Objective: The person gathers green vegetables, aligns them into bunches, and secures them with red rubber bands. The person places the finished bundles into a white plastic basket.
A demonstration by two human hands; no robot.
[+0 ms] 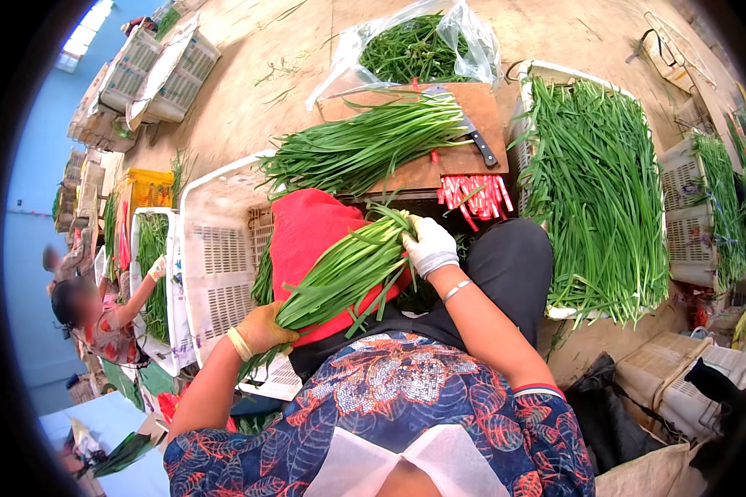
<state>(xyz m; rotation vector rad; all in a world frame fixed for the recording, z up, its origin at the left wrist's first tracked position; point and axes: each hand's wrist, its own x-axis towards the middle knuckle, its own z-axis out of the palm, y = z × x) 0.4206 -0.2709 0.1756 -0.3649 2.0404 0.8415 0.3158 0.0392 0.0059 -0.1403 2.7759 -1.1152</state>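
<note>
A bundle of green garlic chives (348, 267) lies slantwise between my hands, above a red cloth (304, 230) over my leg. My left hand (264, 329), in a thin yellowish glove, grips its leafy lower-left end. My right hand (429, 242), in a white knit glove, holds the pale stem end. Beyond them, a larger pile of chives (373, 136) rests on a brown board (485, 105). A knife with a black handle (483, 148) lies at the stem ends, its blade partly hidden. Red and white strips (475, 194) sit at the board's near edge.
A white crate (224, 248) stands at the left, and a crate heaped with chives (597, 192) at the right. Behind the board is a clear plastic bag (472, 43) of greens. A co-worker (109, 323) works at another crate far left. Stacked crates (180, 74) stand upper left.
</note>
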